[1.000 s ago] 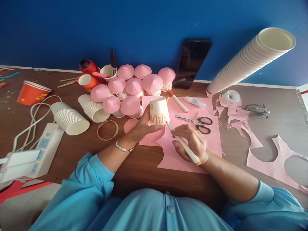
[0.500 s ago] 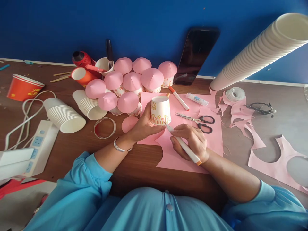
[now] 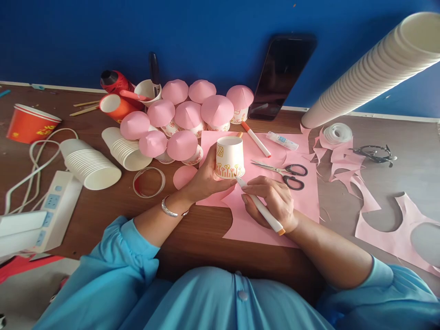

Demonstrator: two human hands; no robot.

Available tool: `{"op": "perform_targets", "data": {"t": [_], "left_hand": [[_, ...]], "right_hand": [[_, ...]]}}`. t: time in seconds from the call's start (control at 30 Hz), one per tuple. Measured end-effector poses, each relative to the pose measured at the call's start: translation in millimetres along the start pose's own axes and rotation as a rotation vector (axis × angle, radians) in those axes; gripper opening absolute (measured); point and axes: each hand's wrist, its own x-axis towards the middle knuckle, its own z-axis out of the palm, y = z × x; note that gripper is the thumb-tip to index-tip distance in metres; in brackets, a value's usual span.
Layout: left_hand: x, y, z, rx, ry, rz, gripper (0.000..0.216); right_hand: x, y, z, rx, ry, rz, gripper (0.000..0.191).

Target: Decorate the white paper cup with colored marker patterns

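Note:
My left hand [image 3: 209, 176] is closed around a white paper cup [image 3: 229, 156], its wide rim downward. Drawn on the cup are a yellow-orange grid window and a row of red and yellow flowers along the lower edge. In my right hand [image 3: 271, 199] is a white marker pen [image 3: 263, 213] with an orange end. Its tip touches, or nearly touches, the cup's lower edge among the flowers. Beneath both hands lies a pink paper sheet [image 3: 275, 229] with curved cut-outs. Scissors [image 3: 285, 170] rest on it, right of the cup, beside another marker [image 3: 257, 141] and a glue tube [image 3: 282, 140].
Several decorated cups with pink cone roofs [image 3: 188, 115] stand behind my left hand. Stacked cups [image 3: 91, 165], a tape ring [image 3: 149, 182] and a power strip [image 3: 58, 208] lie left. A phone [image 3: 283, 75] leans on the blue wall; a tall cup stack [image 3: 371, 68] and paper scraps [image 3: 374, 233] are right.
Both hands keep their hold on the cup and the marker, and the pen tip has hardly moved along the cup's lower edge. The view has shifted very slightly.

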Motion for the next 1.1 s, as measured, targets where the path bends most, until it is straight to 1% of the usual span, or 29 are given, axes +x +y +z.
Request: {"op": "perform_targets", "data": {"t": [0.2, 0.47, 0.67, 0.8, 0.93, 1.1], "left_hand": [[-1.6, 2.7, 1.1, -0.025, -0.001, -0.028, 0.083], [-1.7, 3.1, 0.5, -0.002, 0.0, -0.008, 0.081], [-1.4, 3.6, 0.2, 0.035, -0.003, 0.0, 0.079], [-2.1, 3.9, 0.6, 0.042, 0.003, -0.023, 0.08], [-1.7, 2.1, -0.5, 0.049, -0.002, -0.007, 0.082], [-0.2, -2.3, -2.0, -0.003, -0.003, 0.0, 0.084]], "right_hand": [[0.4, 0.0, 0.2, -0.015, 0.001, 0.01, 0.019], [-1.2, 0.2, 1.1, -0.014, -0.012, 0.023, 0.022], [0.9, -0.2, 1.2, -0.025, -0.015, 0.007, 0.019], [1.1, 0.1, 1.1, -0.019, -0.009, 0.009, 0.021], [-0.4, 0.3, 1.1, -0.02, -0.01, 0.023, 0.025], [-0.9, -0.6, 0.7, -0.031, -0.017, 0.033, 0.022]]}}
